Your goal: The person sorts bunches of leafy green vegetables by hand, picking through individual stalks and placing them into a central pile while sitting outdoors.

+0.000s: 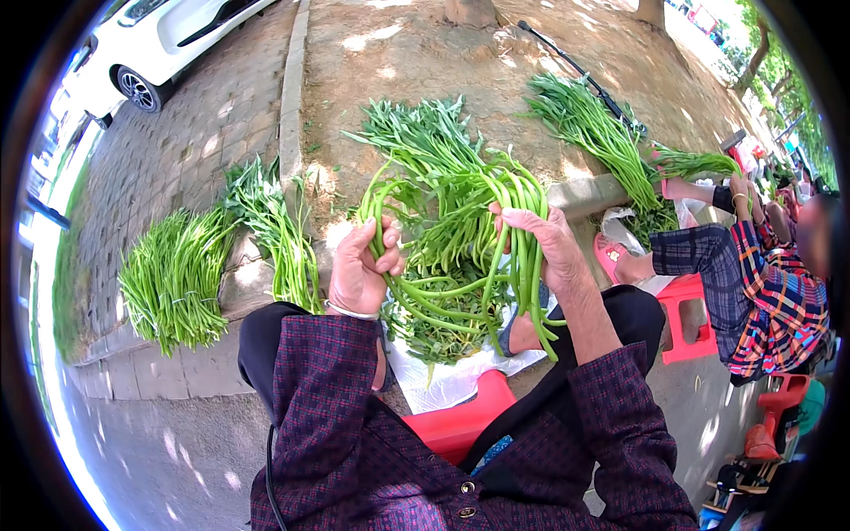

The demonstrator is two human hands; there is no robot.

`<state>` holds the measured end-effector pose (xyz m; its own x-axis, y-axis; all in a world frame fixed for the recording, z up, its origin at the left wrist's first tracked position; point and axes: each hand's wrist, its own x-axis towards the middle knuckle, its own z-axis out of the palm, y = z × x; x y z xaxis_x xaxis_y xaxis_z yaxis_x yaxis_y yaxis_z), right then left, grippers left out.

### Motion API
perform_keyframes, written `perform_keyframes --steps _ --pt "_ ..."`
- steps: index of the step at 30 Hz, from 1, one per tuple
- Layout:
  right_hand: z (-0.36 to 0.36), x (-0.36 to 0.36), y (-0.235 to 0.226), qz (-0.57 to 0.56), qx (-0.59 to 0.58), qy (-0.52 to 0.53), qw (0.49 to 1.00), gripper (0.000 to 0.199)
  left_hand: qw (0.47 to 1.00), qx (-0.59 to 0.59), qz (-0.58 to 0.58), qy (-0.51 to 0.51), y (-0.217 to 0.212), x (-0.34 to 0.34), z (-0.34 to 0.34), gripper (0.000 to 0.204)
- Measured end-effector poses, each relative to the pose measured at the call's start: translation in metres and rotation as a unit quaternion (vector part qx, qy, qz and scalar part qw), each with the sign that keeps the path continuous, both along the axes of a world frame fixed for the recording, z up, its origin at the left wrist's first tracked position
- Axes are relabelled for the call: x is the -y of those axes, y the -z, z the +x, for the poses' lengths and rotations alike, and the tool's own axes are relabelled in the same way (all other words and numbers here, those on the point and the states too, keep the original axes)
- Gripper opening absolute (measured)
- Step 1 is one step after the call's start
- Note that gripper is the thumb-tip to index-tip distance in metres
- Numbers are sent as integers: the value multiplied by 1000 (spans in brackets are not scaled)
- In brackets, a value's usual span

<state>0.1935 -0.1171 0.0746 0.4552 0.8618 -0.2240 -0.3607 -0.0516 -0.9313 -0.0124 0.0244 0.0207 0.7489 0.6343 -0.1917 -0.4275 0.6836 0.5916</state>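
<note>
My left hand is closed around the bent stalk ends of a bundle of long green leafy stems. My right hand grips the same bundle further right, where thick stalks droop down past my wrist. The leafy tops point away from me, over the dirt. Below the hands, trimmed green scraps lie on a white plastic sheet between my knees. A silver bangle sits on my left wrist.
Tied green bunches lie on the brick kerb at left, another bunch beside them, more stems at upper right. A person in plaid sits on a red stool at right. A white car stands upper left.
</note>
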Motion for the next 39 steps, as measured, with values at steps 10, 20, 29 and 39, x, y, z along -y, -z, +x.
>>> perform_keyframes --steps 10,20,29,39 --pt "-17 -7 14 -16 -10 -54 998 25 988 -78 106 77 -16 23 9 22" --pt "-37 -10 28 -81 64 -104 989 14 924 -224 280 135 -17 41 22 16" --pt "-29 -11 31 -75 12 -120 990 18 938 -166 263 151 -4 35 19 17" --pt "-26 -11 29 -57 7 -111 992 17 942 -164 254 148 -14 36 17 25"
